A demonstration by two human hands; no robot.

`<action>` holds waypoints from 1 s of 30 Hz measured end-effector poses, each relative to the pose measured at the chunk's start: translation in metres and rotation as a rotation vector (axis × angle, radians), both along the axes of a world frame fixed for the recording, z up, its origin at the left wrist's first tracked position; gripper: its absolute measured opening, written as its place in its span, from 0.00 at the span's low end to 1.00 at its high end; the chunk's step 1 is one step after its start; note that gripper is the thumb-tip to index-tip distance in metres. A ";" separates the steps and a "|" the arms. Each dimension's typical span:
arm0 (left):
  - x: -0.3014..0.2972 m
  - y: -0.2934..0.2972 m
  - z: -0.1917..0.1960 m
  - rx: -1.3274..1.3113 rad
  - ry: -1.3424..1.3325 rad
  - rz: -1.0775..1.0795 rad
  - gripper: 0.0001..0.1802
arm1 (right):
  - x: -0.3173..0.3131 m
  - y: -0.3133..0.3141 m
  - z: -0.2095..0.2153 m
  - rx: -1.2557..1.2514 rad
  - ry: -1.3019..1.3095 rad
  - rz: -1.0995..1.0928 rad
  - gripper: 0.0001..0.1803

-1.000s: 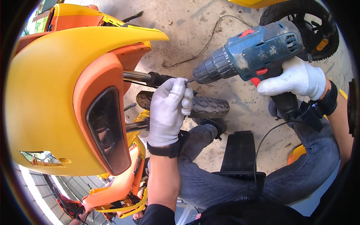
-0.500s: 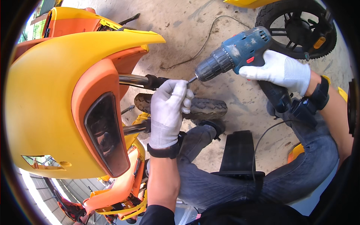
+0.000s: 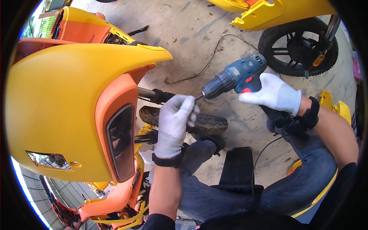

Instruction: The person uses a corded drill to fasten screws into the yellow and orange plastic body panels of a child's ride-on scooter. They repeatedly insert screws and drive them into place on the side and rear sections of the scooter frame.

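My right hand (image 3: 273, 92), in a white knit glove, is wrapped round the grip of a blue and black cordless drill (image 3: 242, 73). Pointing left and slightly down, the drill carries a thin metal bit (image 3: 199, 97) in its chuck. At the bit's tip, the gloved fingers of my left hand (image 3: 173, 120) are pinched together; whatever small piece they hold is hidden. Left of that hand stands a large yellow scooter front cover (image 3: 61, 107) with an orange surround (image 3: 102, 111) and a dark glossy lens (image 3: 120, 143).
Below my hands lies the scooter's front tyre (image 3: 211, 125), between two fork tubes (image 3: 145, 93). A second yellow scooter's wheel (image 3: 297, 48) is at the upper right. A cable (image 3: 207, 63) runs across the concrete floor. Between my legs is a black panel (image 3: 236, 166). More orange-yellow scooters (image 3: 111, 195) stand around.
The view has shifted, so more of the upper-right scooter shows. Both hands and the drill sit lower in the picture, the left fingers still pinched at the bit's tip.
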State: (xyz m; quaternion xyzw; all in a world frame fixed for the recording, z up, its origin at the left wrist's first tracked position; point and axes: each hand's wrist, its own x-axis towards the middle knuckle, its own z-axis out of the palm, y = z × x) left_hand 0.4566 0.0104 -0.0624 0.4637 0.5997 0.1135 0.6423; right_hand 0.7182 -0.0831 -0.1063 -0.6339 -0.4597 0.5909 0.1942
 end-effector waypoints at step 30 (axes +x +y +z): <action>0.039 0.084 -0.034 0.779 0.213 0.138 0.16 | 0.025 0.070 -0.087 -0.227 0.287 -0.275 0.19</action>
